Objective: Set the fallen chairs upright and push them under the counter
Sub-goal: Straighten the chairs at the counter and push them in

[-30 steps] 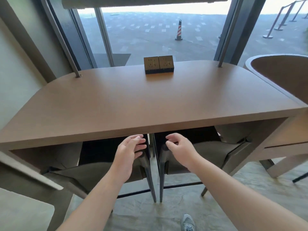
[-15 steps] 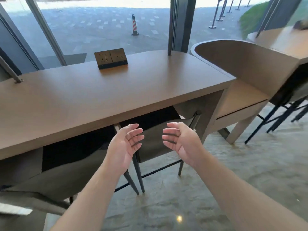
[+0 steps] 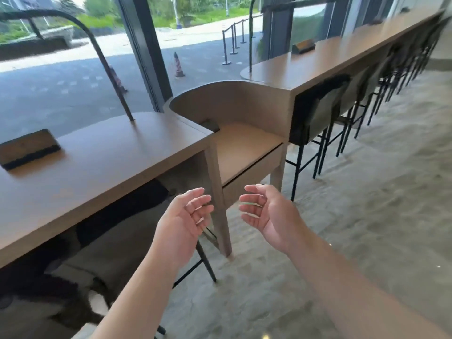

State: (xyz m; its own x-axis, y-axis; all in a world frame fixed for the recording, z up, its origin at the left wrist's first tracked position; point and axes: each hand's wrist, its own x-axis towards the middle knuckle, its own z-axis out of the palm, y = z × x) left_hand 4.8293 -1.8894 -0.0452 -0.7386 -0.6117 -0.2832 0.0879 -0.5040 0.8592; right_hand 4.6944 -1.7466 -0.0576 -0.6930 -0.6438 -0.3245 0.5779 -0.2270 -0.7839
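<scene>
head view | left hand (image 3: 182, 222) and right hand (image 3: 265, 216) had come off the chairs (image 3: 117, 231), fingers spread, gripping nothing | chairs stood upright under the near counter (image 3: 110, 157) | gaze had swung right toward the far counter (image 3: 342, 55); its stools (image 3: 320, 111) looked tucked | this pair judged done

Counter (image 3: 102, 162): plain mid-brown wood tone. Chairs (image 3: 117, 231) left of the empty hands: grey-beige seats, black backs, thin black legs. Floor (image 3: 367, 216) right of the hands: mottled grey-beige. Socket block (image 3: 28, 149): brown top, black base. Cone (image 3: 178, 66) outside: red-and-white stripes.
</scene>
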